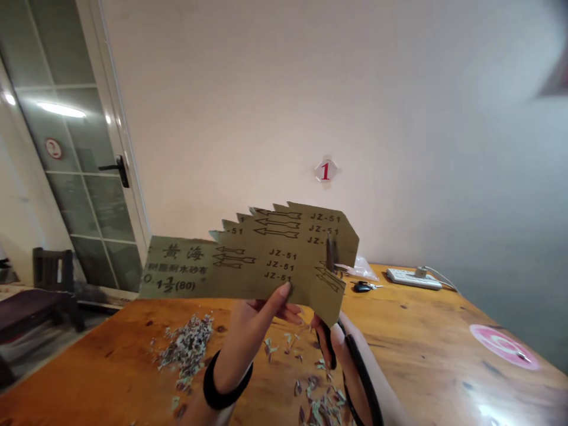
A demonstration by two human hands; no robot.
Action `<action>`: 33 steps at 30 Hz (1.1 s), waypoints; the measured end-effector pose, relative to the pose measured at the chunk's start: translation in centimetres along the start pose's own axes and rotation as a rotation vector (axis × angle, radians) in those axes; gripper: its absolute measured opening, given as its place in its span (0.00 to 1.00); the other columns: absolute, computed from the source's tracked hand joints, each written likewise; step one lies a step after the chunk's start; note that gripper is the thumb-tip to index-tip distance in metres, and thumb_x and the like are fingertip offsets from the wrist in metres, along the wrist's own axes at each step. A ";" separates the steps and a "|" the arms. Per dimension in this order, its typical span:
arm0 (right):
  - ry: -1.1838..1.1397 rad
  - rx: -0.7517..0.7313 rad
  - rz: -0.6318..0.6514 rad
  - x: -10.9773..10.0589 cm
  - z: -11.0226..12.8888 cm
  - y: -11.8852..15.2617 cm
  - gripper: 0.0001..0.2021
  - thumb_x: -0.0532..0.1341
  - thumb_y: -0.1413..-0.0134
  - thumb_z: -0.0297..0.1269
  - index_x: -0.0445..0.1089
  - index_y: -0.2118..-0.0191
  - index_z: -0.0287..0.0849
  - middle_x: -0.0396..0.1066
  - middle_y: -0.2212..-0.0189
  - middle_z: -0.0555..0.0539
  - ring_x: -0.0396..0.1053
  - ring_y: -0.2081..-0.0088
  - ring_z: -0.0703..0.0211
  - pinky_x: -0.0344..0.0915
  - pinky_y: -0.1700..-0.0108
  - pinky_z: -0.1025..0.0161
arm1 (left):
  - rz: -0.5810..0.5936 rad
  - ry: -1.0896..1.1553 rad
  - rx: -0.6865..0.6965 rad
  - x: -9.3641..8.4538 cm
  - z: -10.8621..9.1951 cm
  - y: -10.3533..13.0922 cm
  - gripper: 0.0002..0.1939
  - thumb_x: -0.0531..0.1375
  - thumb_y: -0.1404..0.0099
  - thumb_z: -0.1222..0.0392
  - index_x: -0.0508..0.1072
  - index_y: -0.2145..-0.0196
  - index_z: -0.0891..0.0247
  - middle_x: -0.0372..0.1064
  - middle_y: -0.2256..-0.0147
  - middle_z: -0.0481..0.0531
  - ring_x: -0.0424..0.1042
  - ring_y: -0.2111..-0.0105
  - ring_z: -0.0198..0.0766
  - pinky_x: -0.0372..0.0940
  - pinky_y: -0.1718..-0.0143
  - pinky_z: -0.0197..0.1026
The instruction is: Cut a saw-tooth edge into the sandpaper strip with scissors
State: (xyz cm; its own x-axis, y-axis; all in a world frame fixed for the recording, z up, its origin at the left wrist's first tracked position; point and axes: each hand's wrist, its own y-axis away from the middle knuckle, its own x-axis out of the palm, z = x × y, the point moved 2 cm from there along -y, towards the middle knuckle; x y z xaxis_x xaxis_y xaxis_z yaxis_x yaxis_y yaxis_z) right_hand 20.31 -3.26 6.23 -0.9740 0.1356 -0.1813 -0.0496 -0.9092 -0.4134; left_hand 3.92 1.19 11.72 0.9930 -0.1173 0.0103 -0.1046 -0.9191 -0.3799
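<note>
My left hand pinches the lower edge of a sheet of sandpaper, thumb on the printed olive back and fingers behind it. The sheet stands upright above the table, its upper left edge cut in saw-like steps and its right side notched. My right hand is closed on the black handles of a pair of scissors. One blade shows in front of the sheet near its right side, within a cut; the sheet hides part of the scissors. A black band circles my left wrist.
On the wooden table lie a heap of small scraps at left and looser clippings in front. Farther back are keys with a black fob, a clear plastic bag and a white power strip. A pink round sticker is at right.
</note>
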 end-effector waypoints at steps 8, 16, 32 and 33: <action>-0.033 -0.046 0.097 -1.3 2.8 0.2 0.27 0.51 0.38 0.67 0.70 0.62 0.47 0.58 0.81 0.54 0.66 0.69 0.49 0.68 0.51 0.50 | -0.039 -0.027 0.001 -0.4 -1.0 0.6 0.21 0.65 0.41 0.41 0.75 0.81 0.58 0.78 0.81 0.53 0.80 0.79 0.46 0.78 0.72 0.44; -0.081 -0.087 0.128 -1.7 1.8 1.0 0.27 0.52 0.36 0.63 0.71 0.45 0.50 0.74 0.52 0.42 0.66 0.44 0.40 0.64 0.39 0.48 | 0.015 -0.043 -0.015 -0.2 -2.0 1.2 0.24 0.64 0.41 0.38 0.75 0.83 0.58 0.77 0.82 0.53 0.80 0.79 0.45 0.78 0.70 0.43; 0.020 0.040 0.163 -2.4 2.2 0.8 0.27 0.56 0.40 0.65 0.73 0.54 0.46 0.74 0.58 0.42 0.70 0.56 0.43 0.69 0.49 0.52 | 0.103 -0.045 -0.037 -1.5 -2.1 0.6 0.25 0.64 0.41 0.39 0.76 0.87 0.57 0.76 0.83 0.53 0.79 0.79 0.44 0.76 0.69 0.43; 0.021 0.026 0.184 -2.5 2.3 0.8 0.27 0.56 0.40 0.65 0.73 0.54 0.46 0.74 0.58 0.42 0.71 0.56 0.43 0.69 0.49 0.51 | 0.092 -0.063 -0.039 -1.5 -2.2 0.7 0.24 0.64 0.41 0.39 0.77 0.85 0.57 0.77 0.83 0.53 0.79 0.79 0.44 0.77 0.68 0.44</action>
State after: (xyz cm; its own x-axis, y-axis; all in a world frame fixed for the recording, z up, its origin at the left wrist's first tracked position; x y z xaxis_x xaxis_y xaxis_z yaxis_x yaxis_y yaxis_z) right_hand 22.18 -5.22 8.40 -0.9624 -0.0260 -0.2705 0.1229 -0.9294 -0.3480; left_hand 2.22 -0.06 13.47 0.9805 -0.1789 -0.0812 -0.1959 -0.9197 -0.3403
